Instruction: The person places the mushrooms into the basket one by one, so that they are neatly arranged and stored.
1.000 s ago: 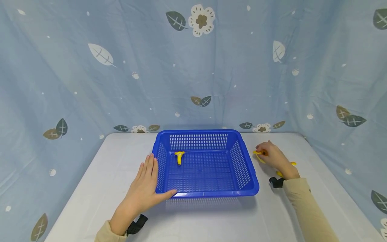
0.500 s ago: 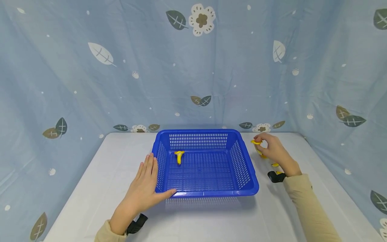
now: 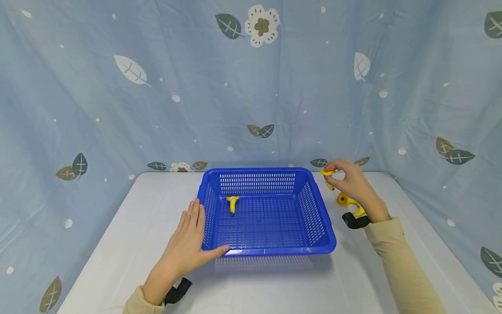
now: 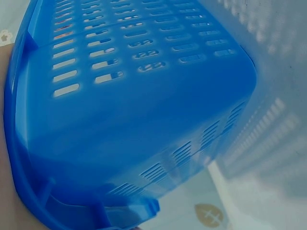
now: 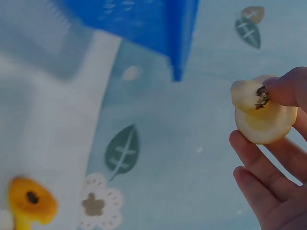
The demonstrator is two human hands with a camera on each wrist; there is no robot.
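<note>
My right hand [image 3: 351, 183] pinches a small yellow piece with a dark tip [image 3: 327, 173], shaped like a little peeled toy banana, to the right of the basket's back corner. In the right wrist view this piece [image 5: 265, 125] shows pale cream between thumb and fingertips. My left hand [image 3: 183, 248] rests with straight fingers along the left rim of the blue plastic basket [image 3: 264, 251], its thumb on the front rim. One similar yellow piece [image 3: 232, 204] lies in the basket near the back left. More yellow pieces [image 3: 343, 199] lie on the table under my right wrist.
The basket stands on a white-covered table [image 3: 266, 288]. A blue patterned curtain [image 3: 251, 100] hangs behind the table and along its sides. A black wrist mount [image 3: 354, 220] sits below my right wrist, and another black mount [image 3: 178, 291] by my left.
My right hand has lifted from the table and moved back and slightly left with the yellow piece, uncovering other yellow pieces. My left hand and the basket have stayed still.
</note>
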